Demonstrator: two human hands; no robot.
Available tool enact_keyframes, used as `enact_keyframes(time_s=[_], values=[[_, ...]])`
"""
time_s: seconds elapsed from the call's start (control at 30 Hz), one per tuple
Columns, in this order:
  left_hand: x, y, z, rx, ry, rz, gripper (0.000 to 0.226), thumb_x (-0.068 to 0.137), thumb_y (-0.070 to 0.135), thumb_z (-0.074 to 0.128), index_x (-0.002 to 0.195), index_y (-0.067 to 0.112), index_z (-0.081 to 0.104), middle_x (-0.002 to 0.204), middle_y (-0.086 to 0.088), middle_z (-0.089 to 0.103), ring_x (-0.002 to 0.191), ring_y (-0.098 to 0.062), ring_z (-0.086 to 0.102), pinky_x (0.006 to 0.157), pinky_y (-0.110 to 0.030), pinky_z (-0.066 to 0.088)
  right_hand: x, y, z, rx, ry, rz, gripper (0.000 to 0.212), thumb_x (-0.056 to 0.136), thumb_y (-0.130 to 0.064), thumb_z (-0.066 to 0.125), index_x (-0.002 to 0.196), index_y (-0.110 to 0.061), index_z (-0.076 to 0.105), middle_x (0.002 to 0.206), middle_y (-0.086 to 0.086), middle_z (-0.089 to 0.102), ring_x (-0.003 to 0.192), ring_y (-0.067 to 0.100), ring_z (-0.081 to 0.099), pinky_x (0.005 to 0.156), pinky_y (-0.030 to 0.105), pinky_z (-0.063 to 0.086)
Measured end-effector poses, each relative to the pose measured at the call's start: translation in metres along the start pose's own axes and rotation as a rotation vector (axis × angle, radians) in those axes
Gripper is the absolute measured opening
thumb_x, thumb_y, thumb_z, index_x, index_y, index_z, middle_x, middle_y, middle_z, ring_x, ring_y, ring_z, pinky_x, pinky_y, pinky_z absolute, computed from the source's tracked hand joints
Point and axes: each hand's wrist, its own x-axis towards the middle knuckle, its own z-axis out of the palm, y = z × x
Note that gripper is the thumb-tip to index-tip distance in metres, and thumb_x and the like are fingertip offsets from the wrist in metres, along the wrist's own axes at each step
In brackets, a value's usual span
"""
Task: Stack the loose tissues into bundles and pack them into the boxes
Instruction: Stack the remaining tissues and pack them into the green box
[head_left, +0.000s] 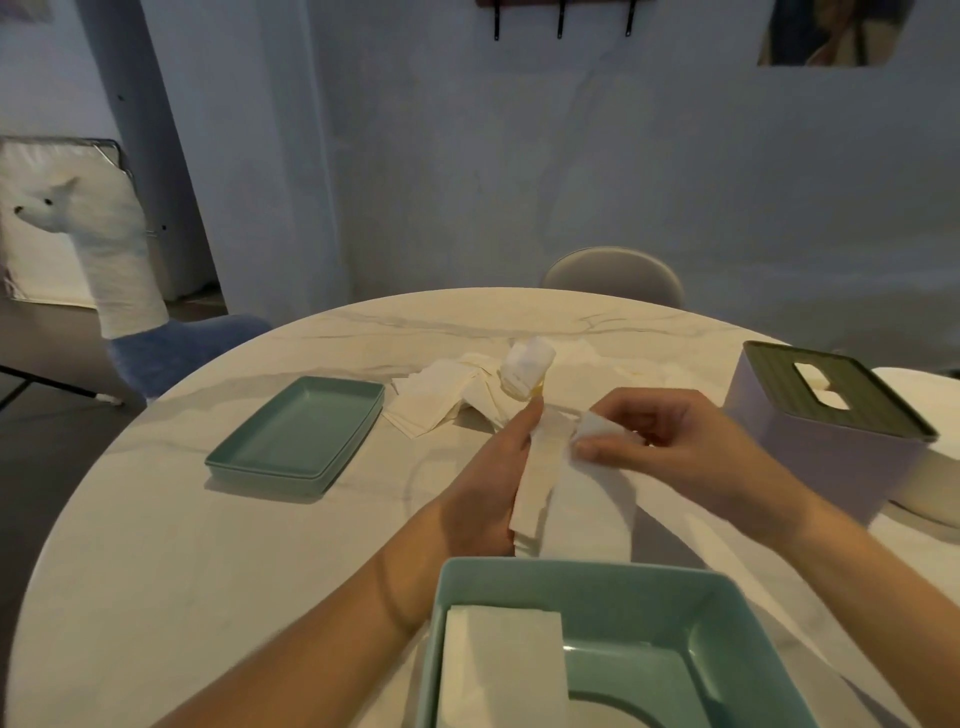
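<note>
Above the table's middle, my left hand (493, 478) grips a folded bundle of white tissues (540, 467) along its left side. My right hand (670, 447) pinches a tissue corner (595, 428) at the bundle's right edge. Behind them lies a loose pile of tissues (441, 392) with a curled-up one (527, 364) on top. An open teal box (737, 618) sits at the near edge, holding a tissue stack (501, 665) in its left part. At the right stands a white tissue box with a green slotted lid (831, 395).
A flat teal lid (296, 434) lies on the left of the round marble table (208, 545). A chair back (613, 273) rises beyond the far edge. A plush llama (111, 244) stands at the left on a blue seat. A white object (930, 384) lies behind the lidded box.
</note>
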Motion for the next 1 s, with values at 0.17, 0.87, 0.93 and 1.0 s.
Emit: enact_keyframes(time_s=[0.17,0.87,0.93,1.0], values=[[0.002,-0.004,0.003,0.067,-0.060,0.027,0.074,0.094,0.074,0.044,0.144,0.020,0.053,0.123,-0.021,0.063,0.107,-0.034,0.066,0.094,-0.046,0.056,0.009,0.018,0.014,-0.267,0.251,-0.057,0.019,0.080,-0.049,0.075,0.094,-0.037,0.074,0.093,-0.026,0.070,0.094,0.005,0.061,0.070,0.018,0.051],[-0.006,0.024,-0.019,-0.233,0.320,0.191,0.049,0.099,0.056,0.051,0.122,0.013,0.056,0.088,-0.013,0.063,0.078,-0.024,0.060,0.073,-0.035,0.053,0.091,0.101,-0.013,-0.731,0.172,0.207,0.050,0.090,-0.036,0.075,0.132,-0.032,0.048,0.144,-0.001,0.055,0.121,0.024,0.056,0.104,0.039,0.049],[-0.005,0.025,-0.022,-0.260,0.332,0.201,0.049,0.100,0.053,0.052,0.123,0.010,0.055,0.088,-0.014,0.061,0.078,-0.025,0.058,0.073,-0.035,0.050,0.090,0.103,-0.016,-0.744,0.207,0.183,0.037,0.095,-0.032,0.070,0.125,-0.030,0.049,0.137,0.001,0.061,0.113,0.026,0.061,0.099,0.040,0.054],[-0.003,0.025,-0.023,-0.274,0.329,0.209,0.048,0.100,0.051,0.052,0.122,0.009,0.054,0.086,-0.014,0.060,0.075,-0.026,0.058,0.072,-0.035,0.049,0.089,0.105,-0.022,-0.741,0.230,0.179,0.027,0.097,-0.027,0.067,0.120,-0.030,0.052,0.132,0.002,0.064,0.111,0.028,0.063,0.096,0.041,0.055]])
